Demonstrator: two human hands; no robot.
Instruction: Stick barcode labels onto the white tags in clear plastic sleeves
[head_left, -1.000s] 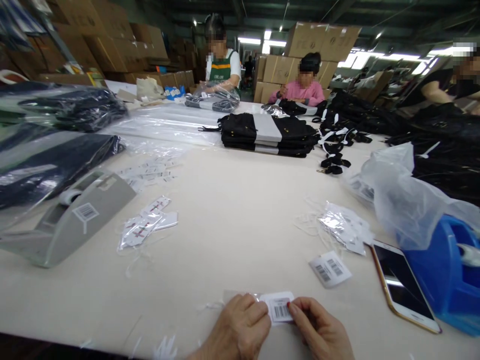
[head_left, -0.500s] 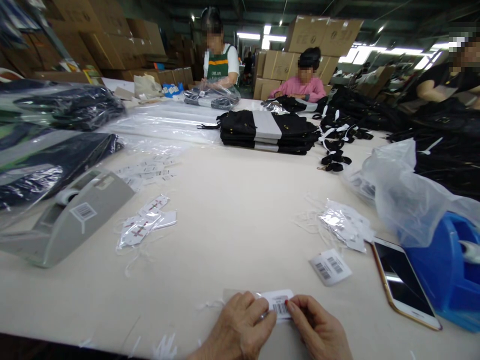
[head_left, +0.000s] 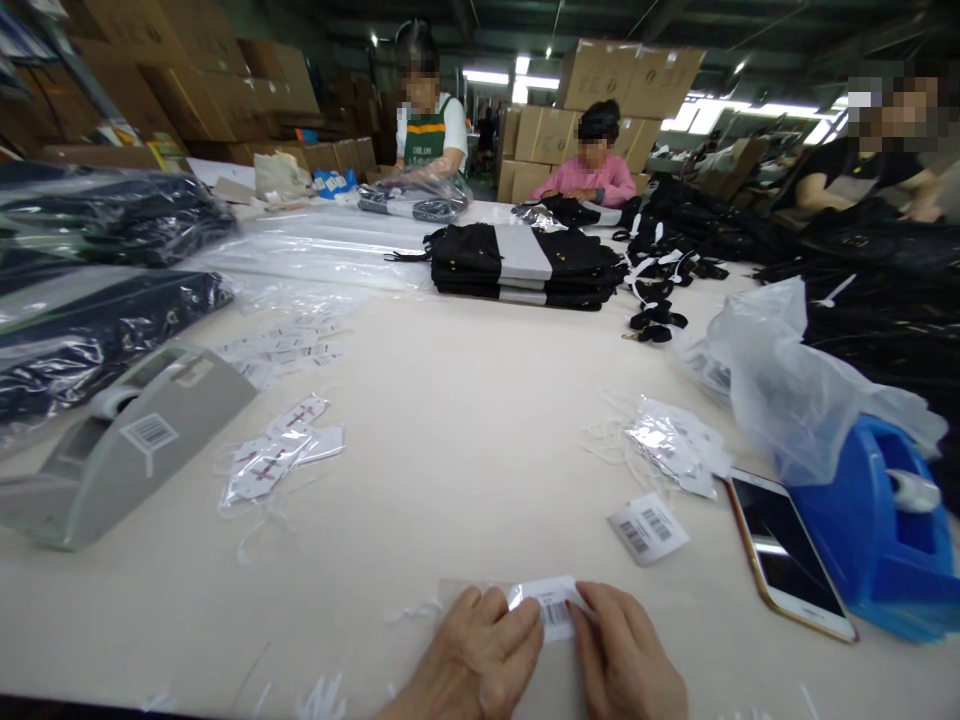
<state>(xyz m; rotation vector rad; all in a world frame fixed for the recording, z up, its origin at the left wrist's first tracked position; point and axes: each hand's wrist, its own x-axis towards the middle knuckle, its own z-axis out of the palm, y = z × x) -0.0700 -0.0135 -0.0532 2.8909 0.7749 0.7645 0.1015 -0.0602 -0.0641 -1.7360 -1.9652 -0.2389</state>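
- Cardboard boxes stack up behind a long pale table (head_left: 465,400) where other people sit at work among black folded garments (head_left: 521,265).
- At the near edge of the table, a barcode tag (head_left: 553,606) lies flat, partly inside a clear sleeve (head_left: 480,592).
- Left hand (head_left: 476,660) has its fingertips pressed down on the sleeve; right hand (head_left: 626,665) pinches the tag's right edge with loosely curled fingers.
- Just right of the tag lie another barcode label (head_left: 646,527), then a phone (head_left: 787,555) and a blue tape dispenser (head_left: 877,540); a grey dispenser (head_left: 112,445) sits well to the left.
- Tag looks light, thin and bendable, the sleeve slippery; it is probably best held at the edges.
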